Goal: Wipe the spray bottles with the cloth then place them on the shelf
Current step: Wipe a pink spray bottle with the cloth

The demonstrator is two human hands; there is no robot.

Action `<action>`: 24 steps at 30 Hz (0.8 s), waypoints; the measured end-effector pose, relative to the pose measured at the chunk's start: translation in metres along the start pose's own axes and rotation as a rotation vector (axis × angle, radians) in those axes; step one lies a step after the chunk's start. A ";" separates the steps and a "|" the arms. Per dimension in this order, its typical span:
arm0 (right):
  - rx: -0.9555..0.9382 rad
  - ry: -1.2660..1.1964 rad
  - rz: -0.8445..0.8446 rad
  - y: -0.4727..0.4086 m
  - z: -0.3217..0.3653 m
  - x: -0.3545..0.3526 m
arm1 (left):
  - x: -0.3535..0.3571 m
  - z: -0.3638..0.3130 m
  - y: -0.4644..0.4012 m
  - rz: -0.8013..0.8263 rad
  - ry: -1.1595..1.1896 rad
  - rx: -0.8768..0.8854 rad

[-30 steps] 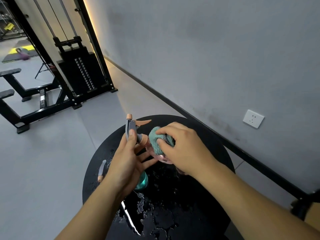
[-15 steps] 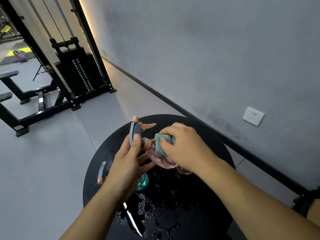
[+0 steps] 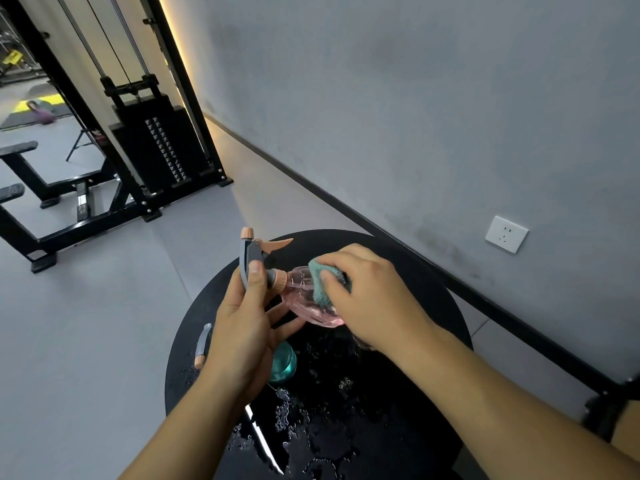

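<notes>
While my left hand [image 3: 242, 327] grips the pink bottle [image 3: 304, 296] by its sprayer, body pointing rightward, my right hand [image 3: 367, 296] clamps the cloth [image 3: 320, 282] onto it

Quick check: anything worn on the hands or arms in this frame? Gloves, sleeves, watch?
Nothing visible. The left hand and right hand are bare, with no gloves or rings seen. Both forearms are uncovered to the frame edge: no sleeves, watch or wristband.

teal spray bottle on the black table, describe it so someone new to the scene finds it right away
Start at the round black table beaded with water drops. The teal translucent spray bottle lies on it, mostly hidden beneath the left hand, its grey sprayer head with a peach tip poking out to the left. Unlike the pink translucent spray bottle being wiped above, it is teal and nobody holds it.
</notes>
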State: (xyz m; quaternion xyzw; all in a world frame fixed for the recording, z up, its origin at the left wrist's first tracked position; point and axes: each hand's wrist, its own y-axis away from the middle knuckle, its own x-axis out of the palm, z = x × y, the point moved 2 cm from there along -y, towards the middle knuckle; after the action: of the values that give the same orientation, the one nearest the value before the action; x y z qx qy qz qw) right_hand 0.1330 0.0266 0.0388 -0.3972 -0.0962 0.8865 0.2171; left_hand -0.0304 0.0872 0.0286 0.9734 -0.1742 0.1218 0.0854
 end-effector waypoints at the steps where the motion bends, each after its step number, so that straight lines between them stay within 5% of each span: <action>1: -0.046 -0.001 0.023 0.002 0.005 0.002 | 0.001 0.001 0.001 -0.010 0.010 -0.012; 5: -0.121 0.055 0.124 0.004 0.015 0.006 | 0.001 0.003 0.003 -0.054 0.028 -0.047; 12: 0.072 0.041 0.038 0.003 -0.011 -0.005 | -0.007 -0.007 -0.002 -0.155 0.080 -0.027; 20: -0.182 0.051 0.064 0.010 0.011 0.005 | 0.000 -0.004 0.003 -0.120 0.080 -0.046; 24: -0.013 0.010 -0.027 0.005 -0.006 -0.007 | -0.003 -0.009 0.001 -0.159 0.093 -0.026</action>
State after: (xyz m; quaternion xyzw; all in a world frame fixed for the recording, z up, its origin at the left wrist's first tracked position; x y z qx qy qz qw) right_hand 0.1402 0.0189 0.0382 -0.4016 -0.1061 0.8809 0.2268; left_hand -0.0358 0.0892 0.0366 0.9762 -0.0937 0.1575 0.1157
